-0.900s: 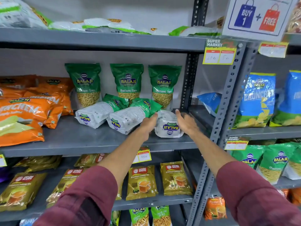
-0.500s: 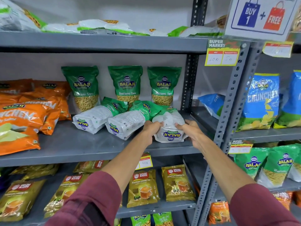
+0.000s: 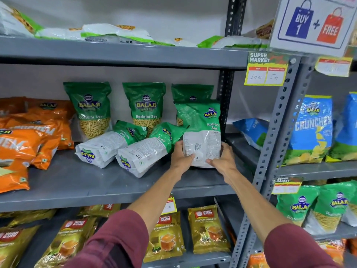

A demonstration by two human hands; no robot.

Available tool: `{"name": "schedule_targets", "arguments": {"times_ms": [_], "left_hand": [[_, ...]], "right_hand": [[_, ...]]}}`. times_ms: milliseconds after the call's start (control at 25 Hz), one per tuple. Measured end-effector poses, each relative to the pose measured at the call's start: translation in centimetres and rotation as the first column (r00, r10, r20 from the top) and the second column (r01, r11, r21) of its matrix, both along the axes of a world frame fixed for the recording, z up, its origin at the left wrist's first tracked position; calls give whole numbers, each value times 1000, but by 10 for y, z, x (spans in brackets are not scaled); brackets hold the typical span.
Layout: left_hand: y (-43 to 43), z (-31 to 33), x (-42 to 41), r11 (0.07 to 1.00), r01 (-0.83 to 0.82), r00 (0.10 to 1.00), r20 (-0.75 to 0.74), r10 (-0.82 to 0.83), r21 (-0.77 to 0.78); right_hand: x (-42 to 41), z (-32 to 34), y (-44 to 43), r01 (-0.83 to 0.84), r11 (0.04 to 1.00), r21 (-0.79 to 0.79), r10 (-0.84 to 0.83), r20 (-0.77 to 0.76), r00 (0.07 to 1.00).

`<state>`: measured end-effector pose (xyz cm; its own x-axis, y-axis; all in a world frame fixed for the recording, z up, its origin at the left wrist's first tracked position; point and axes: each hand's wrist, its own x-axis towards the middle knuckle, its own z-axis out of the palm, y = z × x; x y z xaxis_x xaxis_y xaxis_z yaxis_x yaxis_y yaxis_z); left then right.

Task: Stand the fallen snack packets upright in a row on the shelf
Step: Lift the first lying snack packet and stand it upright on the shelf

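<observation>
Three upright green packets [image 3: 87,109] behind, two fallen packets [image 3: 108,145], one held packet [image 3: 201,132].

sign [image 3: 316,24]: BUY 1 + FREE | green packet [image 3: 87,109]: BALAJI Ratlami Sev

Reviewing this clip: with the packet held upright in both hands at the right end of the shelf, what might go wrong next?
1. The held packet, gripped low by the left hand and right hand, may flop over once released.
2. The fallen packet lies right beside it, so setting down could nudge it.
3. It hides the back-row packet.
</observation>
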<state>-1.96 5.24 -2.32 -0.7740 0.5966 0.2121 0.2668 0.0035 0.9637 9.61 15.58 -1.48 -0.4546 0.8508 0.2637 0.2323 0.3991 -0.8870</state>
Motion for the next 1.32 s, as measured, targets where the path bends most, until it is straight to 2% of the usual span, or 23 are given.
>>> {"name": "schedule_targets", "arguments": {"times_ms": [200,360,400,480,560,640,720,800,840,920,1000,1040,1120,1200,1280,1320], "left_hand": [[17,-10,-16,999,-42,995,-96,39,-35],[20,-12,-21,984,-129,989,-93,118,-124],[19,-12,-18,976,-184,978,-123,170,-116],[16,-10,-3,969,-245,948,-210,239,-5],[13,-5,18,980,-159,958,-221,182,119],[11,6,28,988,-27,991,-124,46,155],[10,15,24,990,31,999,-43,-25,139],[10,17,13,992,79,997,-7,-78,101],[11,16,8,992,99,995,-18,-98,80],[13,16,-1,991,134,989,-66,-133,15],[15,18,-10,994,100,984,-142,-106,-50],[15,18,-13,995,66,982,-174,-78,-77],[19,17,-18,996,22,982,-185,-38,-88],[22,16,-17,999,2,987,-161,-10,-49],[26,14,-15,999,-40,990,-134,37,-24],[28,14,-14,998,-59,988,-144,56,-17]], "right_hand": [[-20,-16,10,29,1000,9,-29,47,998],[-26,-23,13,62,995,72,-66,54,996],[-25,-23,13,59,994,92,-63,46,997],[-22,-22,7,61,986,153,-67,35,997],[-18,-22,-5,78,971,227,-98,79,992],[-15,-26,-24,34,963,267,-55,73,996],[-13,-26,-41,-122,952,282,106,70,992],[-9,-23,-56,-307,898,316,282,122,951],[-6,-18,-61,-313,886,342,297,102,950],[0,-6,-57,-119,922,369,160,-82,984],[4,3,-31,55,966,252,1,-218,976],[5,4,-13,63,987,149,-30,-213,977],[5,8,14,-39,998,-44,32,-150,988],[3,8,27,-203,963,-175,179,-143,973],[3,12,25,-293,937,-193,269,-138,953],[3,13,21,-283,943,-177,265,-120,957]]}}
